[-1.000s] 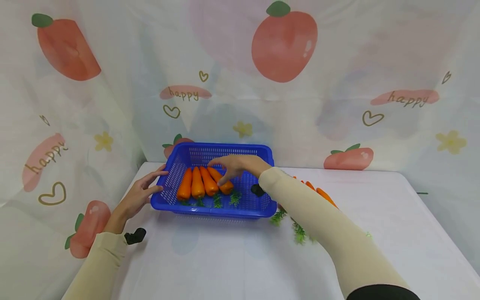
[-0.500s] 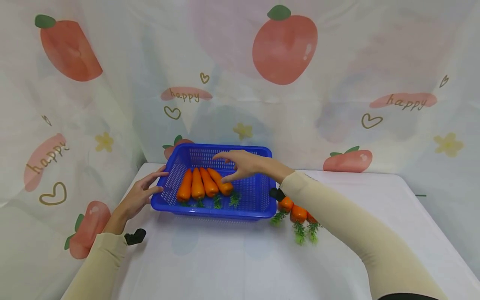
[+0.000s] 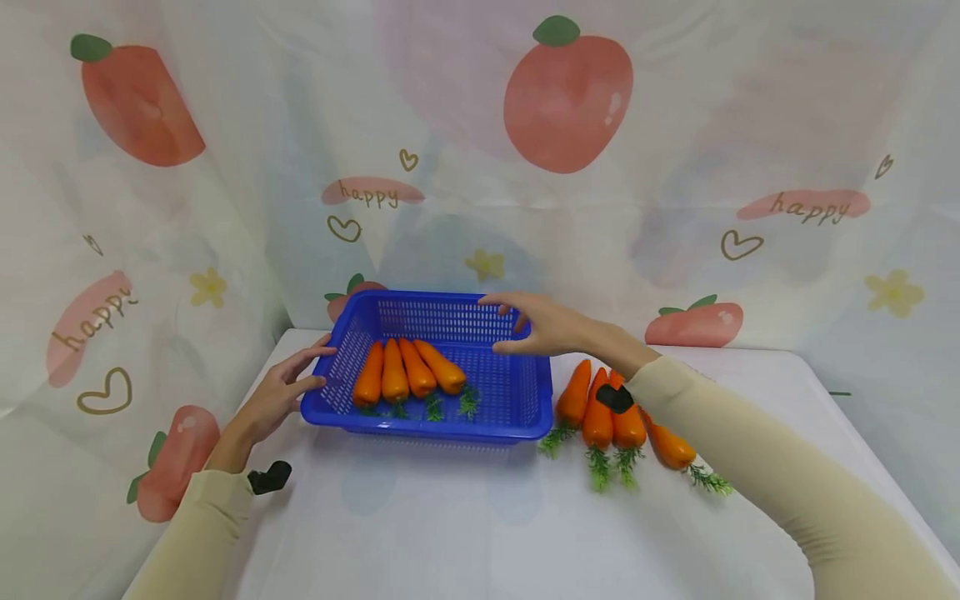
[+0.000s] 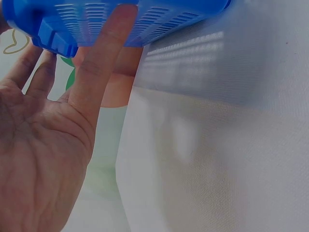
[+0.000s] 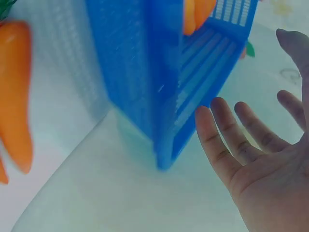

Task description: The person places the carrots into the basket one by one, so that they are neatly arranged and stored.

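Note:
A blue plastic basket [image 3: 427, 428] with slotted walls stands at the back left of the table. Several orange carrots [image 3: 395, 373] with green tops lie side by side in its left half. My left hand [image 3: 279, 393] touches the basket's left end with fingers and thumb extended; the left wrist view shows the thumb [image 4: 104, 60] straight against the wall. Above the basket's right end hovers my right hand [image 3: 551, 325], fingers spread and holding nothing. In the right wrist view its palm [image 5: 275, 188] faces the basket, fingers apart.
More carrots [image 3: 597, 414] with leafy tops lie on the white table [image 3: 420, 533] to the right of the basket, partly under the right forearm. A fruit-printed curtain [image 3: 450, 108] hangs behind and to the left.
My right hand has drawn back from the rightmost carrot in the basket, moving right and up to the basket's right end. That carrot stays inside. The left hand keeps its place.

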The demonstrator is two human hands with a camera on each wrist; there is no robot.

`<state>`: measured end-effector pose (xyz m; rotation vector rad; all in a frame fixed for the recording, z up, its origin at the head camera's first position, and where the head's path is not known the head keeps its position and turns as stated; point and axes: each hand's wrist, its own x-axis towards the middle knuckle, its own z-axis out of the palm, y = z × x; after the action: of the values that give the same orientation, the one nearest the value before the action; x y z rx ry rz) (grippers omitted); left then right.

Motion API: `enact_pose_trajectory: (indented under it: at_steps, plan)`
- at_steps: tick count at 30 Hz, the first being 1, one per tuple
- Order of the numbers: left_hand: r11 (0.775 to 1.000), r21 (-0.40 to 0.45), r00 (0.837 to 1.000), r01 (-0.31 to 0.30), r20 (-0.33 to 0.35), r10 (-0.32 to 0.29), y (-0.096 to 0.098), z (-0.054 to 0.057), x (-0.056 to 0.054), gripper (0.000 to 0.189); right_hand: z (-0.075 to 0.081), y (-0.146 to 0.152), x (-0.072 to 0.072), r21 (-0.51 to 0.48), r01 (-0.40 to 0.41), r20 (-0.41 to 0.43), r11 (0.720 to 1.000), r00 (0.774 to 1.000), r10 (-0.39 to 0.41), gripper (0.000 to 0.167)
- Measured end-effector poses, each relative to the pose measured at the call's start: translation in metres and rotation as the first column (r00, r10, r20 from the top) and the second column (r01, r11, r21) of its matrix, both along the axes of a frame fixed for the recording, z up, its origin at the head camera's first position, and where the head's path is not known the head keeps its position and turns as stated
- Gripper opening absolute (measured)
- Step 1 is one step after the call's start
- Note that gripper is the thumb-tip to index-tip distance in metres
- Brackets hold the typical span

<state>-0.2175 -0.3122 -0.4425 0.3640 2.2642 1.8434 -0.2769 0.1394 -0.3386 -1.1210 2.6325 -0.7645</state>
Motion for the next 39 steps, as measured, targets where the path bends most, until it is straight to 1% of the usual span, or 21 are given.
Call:
enact_pose_trajectory:
  at_steps: [4,10,15,19,24,28,34,39]
  plan:
    - [1.0,-0.004,1.0,-0.003,-0.001,0.003,0.001,0.0,0.0,0.052,0.0,0.025,0.004,-0.02,0.051,-0.024,0.998,0.998,-0.052,0.075]
    - [1.0,-0.001,1.0,0.001,-0.003,-0.001,0.002,-0.001,0.0,0.052,-0.003,0.064,0.014,-0.033,0.127,-0.064,0.991,0.99,-0.128,0.073]
    - [1.0,0.007,1.0,0.008,-0.002,-0.008,0.001,-0.003,0.001,0.052,-0.007,0.094,0.022,-0.037,0.191,-0.069,0.981,0.979,-0.193,0.073]
    - [1.0,0.015,1.0,0.009,-0.007,-0.009,0.0,-0.004,0.002,0.051,-0.01,0.116,0.032,-0.051,0.23,-0.052,0.972,0.971,-0.233,0.072]
    - [1.0,0.014,1.0,0.01,-0.009,-0.01,0.001,-0.004,0.003,0.051,-0.016,0.143,0.049,-0.077,0.272,-0.022,0.959,0.961,-0.274,0.073]
    - [1.0,0.008,1.0,0.007,-0.008,-0.007,0.001,-0.003,0.003,0.051,-0.021,0.162,0.06,-0.084,0.292,-0.028,0.953,0.955,-0.295,0.073]
    - [1.0,0.003,1.0,0.001,-0.007,-0.001,0.0,-0.001,0.003,0.05,-0.032,0.184,0.07,-0.096,0.313,-0.015,0.945,0.949,-0.315,0.073]
    - [1.0,-0.002,1.0,0.001,-0.02,-0.002,0.0,-0.001,0.003,0.05,-0.043,0.194,0.076,-0.107,0.339,0.048,0.935,0.941,-0.336,0.072]
